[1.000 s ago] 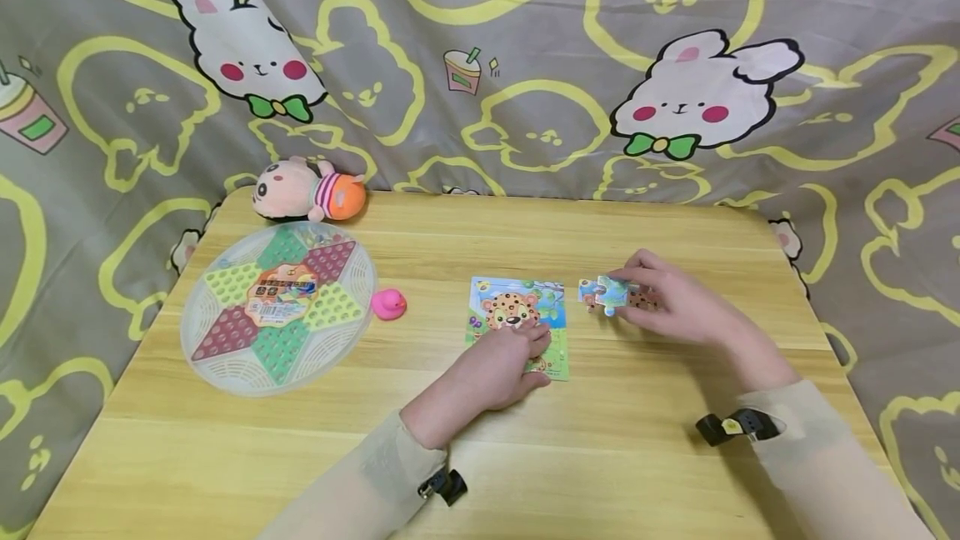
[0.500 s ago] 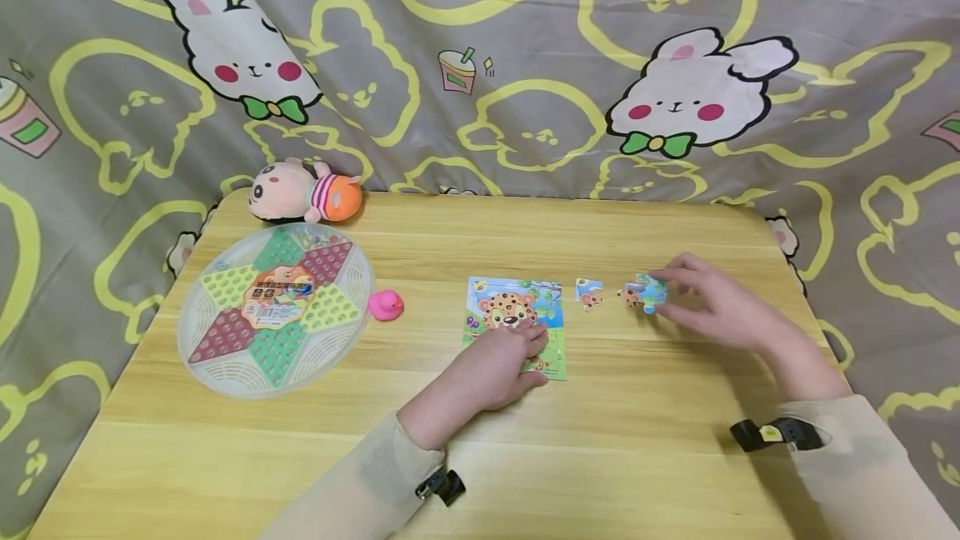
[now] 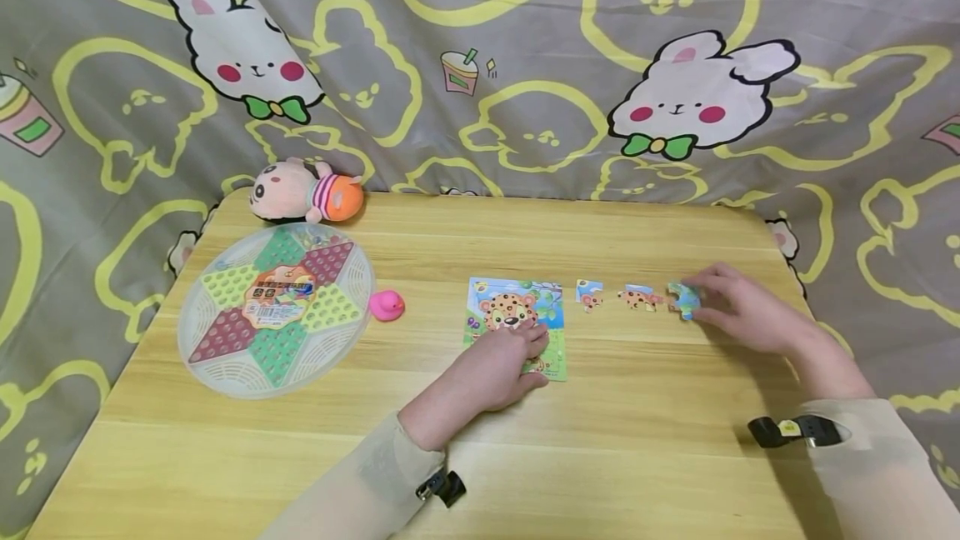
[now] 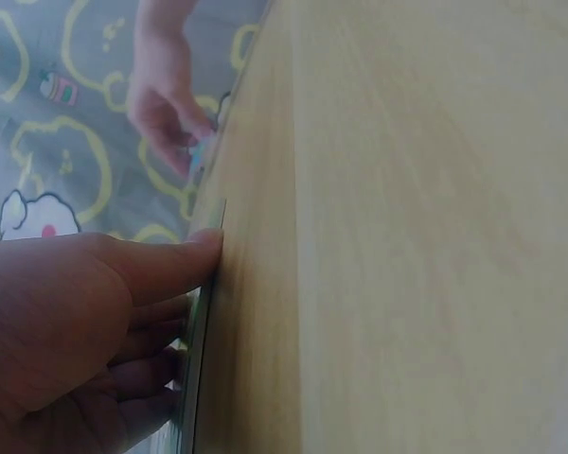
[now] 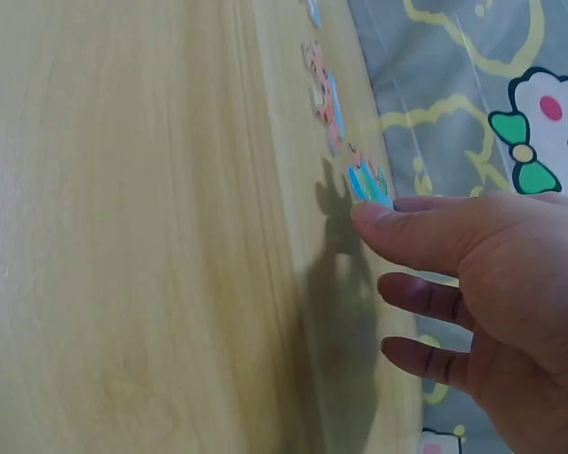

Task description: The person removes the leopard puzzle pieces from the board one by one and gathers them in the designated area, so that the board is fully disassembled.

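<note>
My left hand [image 3: 498,361] lies on a square cartoon leopard jigsaw puzzle [image 3: 552,297], covering its lower middle. Seen from the left wrist, the thumb [image 4: 170,268] reaches along the puzzle's edge while the other fingers are on its face. To the right, my right hand [image 3: 750,315] pinches a blue-green jigsaw piece [image 3: 682,300] between thumb and fingers; in the right wrist view this piece [image 5: 367,182] is low over the wood, its two lower fingers loosely bent. Between the puzzle and that hand lie a leopard-spotted piece [image 3: 641,298] and a blue corner piece [image 3: 589,294].
A round Chinese checkers board [image 3: 201,348] lies on the left of the wooden table [image 3: 315,448]. Beside it sits a small pink duck [image 3: 387,305]. Behind is a plush toy [image 3: 288,190] on its side, against the patterned curtain [image 3: 525,40].
The right hand has moved rightward with the blue-green piece, off the corner piece and then past the spotted piece, uncovering both. The left hand has stayed on the puzzle.
</note>
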